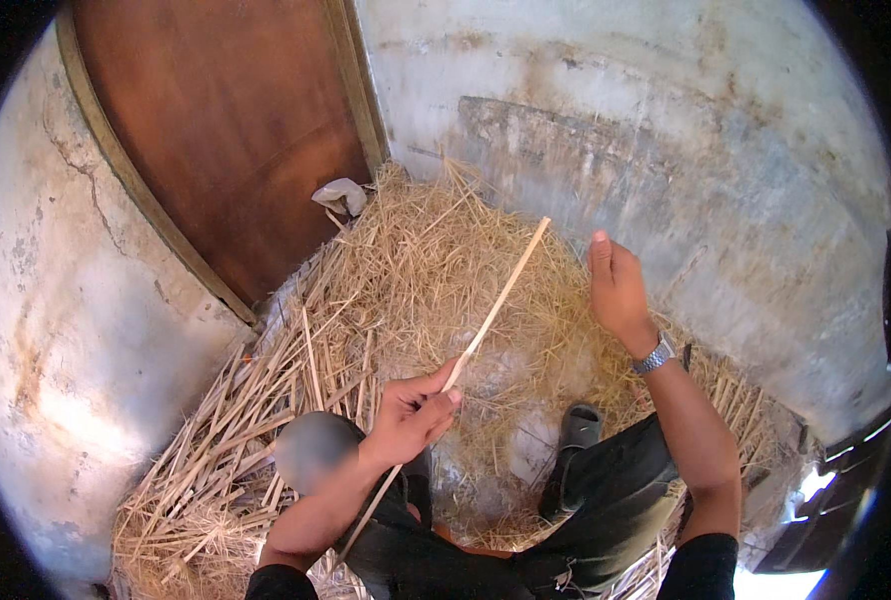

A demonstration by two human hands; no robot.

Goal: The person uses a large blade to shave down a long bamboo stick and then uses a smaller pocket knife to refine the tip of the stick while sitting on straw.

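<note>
A long, thin, pale strip, which looks like split bamboo (506, 290), runs slantwise across the middle of the view. My left hand (414, 415) pinches it partway along, between thumb and fingers. From there the upper end points up and away to the right, and the lower end passes beneath my left forearm beside my leg. My right hand (621, 295) is raised to the right of the strip's far end, apart from it. Its fingers are curled in, and whatever they may hold is hidden. A metal wristwatch (654, 354) is on the right wrist.
Dry shavings (416, 250) are heaped in the corner. Many loose strips (221, 430) lie along the left wall. A brown door (226, 130) stands at the far left, with a whitish bag (342, 194) at its foot. A dark sandal (580, 428) is on my right foot.
</note>
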